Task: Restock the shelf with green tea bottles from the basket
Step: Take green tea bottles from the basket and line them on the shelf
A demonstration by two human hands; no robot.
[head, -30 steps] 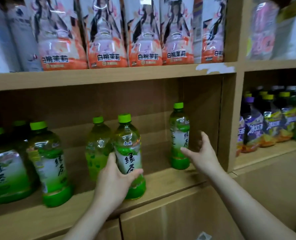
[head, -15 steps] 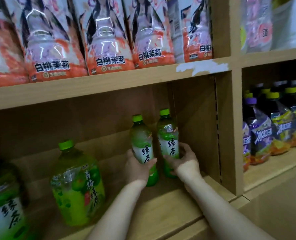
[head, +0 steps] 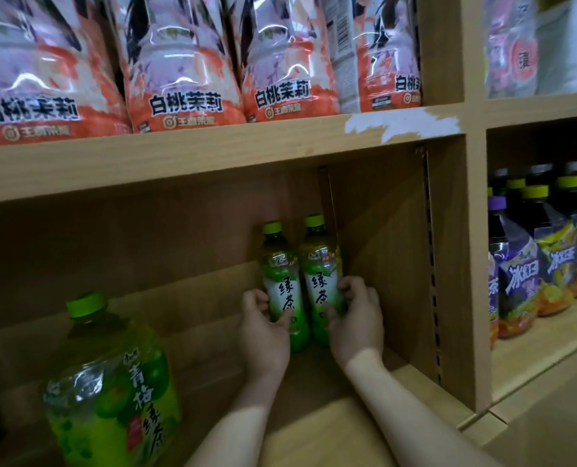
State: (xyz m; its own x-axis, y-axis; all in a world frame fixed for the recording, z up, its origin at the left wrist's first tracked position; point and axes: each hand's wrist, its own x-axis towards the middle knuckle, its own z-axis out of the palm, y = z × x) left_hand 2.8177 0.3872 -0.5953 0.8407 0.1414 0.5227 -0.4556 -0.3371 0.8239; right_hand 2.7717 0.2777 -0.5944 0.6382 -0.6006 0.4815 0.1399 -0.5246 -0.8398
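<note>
Two green tea bottles stand upright side by side at the back right corner of the wooden shelf. My left hand grips the left green tea bottle low on its body. The right green tea bottle, close to the shelf's side wall, is held by my right hand. Both bottles have green caps and white labels with black characters. The basket is out of view.
A large green plum tea jug stands at the front left of the same shelf. Pink and orange packs fill the shelf above. Dark drink bottles with purple and yellow labels fill the compartment to the right, beyond the wooden divider.
Both hands have pushed the two green tea bottles deeper and to the right, into the back corner. The bottles now stand close together, and my view has shifted right.
</note>
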